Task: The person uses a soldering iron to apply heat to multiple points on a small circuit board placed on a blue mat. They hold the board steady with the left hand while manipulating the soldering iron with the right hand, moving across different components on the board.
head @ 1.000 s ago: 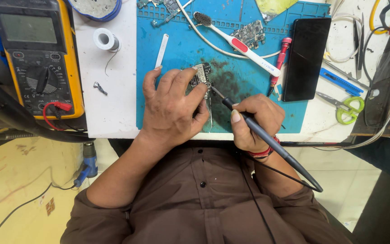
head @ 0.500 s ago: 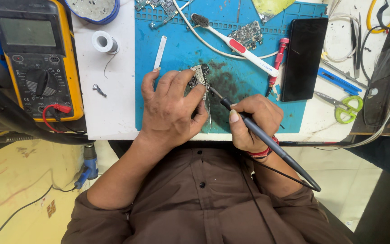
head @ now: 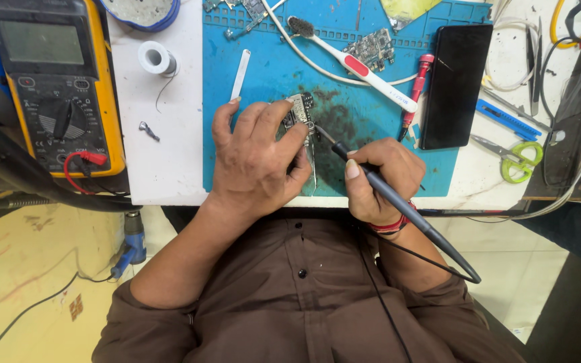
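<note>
My left hand (head: pixel 258 158) rests on the blue work mat (head: pixel 263 74) and pinches a small circuit board (head: pixel 298 111) between thumb and fingers; most of the board is hidden under the fingers. In my right hand (head: pixel 378 181) I grip a black soldering iron (head: pixel 398 202) like a pen. Its thin tip touches the board's right edge. The iron's cable runs back over my brown shirt. A dark scorched patch stains the mat just right of the board.
A yellow multimeter (head: pixel 48 87) with a red lead sits at the left. On the bench lie a solder spool (head: pixel 156 58), a white toothbrush (head: pixel 354 64), a red screwdriver (head: pixel 417 91), a black phone (head: pixel 455 84), another small board (head: pixel 371 48), green scissors (head: pixel 516 154), tweezers and cables.
Both hands stay in almost the same place. The soldering iron's tip has shifted only slightly against the board.
</note>
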`<state>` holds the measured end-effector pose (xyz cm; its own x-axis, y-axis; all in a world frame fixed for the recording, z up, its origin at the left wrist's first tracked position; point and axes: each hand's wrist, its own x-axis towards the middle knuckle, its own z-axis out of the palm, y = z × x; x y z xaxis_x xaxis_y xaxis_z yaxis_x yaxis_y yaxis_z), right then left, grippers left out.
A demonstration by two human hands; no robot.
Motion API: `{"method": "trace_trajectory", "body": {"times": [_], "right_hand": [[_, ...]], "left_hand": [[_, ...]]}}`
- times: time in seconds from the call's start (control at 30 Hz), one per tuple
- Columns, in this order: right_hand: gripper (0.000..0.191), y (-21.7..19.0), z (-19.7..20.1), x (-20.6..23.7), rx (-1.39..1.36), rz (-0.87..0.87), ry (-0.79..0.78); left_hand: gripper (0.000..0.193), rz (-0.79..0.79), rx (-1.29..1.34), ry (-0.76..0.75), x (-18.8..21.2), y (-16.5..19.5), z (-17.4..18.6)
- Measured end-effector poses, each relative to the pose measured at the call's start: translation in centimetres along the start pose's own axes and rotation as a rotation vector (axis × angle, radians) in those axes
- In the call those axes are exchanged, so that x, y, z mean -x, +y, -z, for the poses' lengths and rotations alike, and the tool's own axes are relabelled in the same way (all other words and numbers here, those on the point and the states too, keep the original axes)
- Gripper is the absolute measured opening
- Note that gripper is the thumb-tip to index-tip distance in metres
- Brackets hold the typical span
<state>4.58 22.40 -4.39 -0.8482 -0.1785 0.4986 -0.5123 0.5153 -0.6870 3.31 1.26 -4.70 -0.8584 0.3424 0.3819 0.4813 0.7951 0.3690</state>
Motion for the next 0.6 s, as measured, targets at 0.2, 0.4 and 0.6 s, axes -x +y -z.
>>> {"method": "trace_trajectory", "body": {"times": [0.2,0.4,0.6], "right_hand": [[0.012,0.12,0.00,-0.02,-0.003,0.003,0.000],[0.013,0.01,0.07,0.08,0.002,-0.010,-0.004],[0.012,0.01,-0.01,-0.04,-0.002,-0.007,0.002]], "left_hand": [[0.024,-0.003,-0.011,0.004,-0.13,-0.07,-0.08],[0.023,-0.002,-0.012,0.003,-0.11,-0.03,0.00],[0.024,-0.001,-0.015,0.005,-0.15,0.00,-0.09]]}}
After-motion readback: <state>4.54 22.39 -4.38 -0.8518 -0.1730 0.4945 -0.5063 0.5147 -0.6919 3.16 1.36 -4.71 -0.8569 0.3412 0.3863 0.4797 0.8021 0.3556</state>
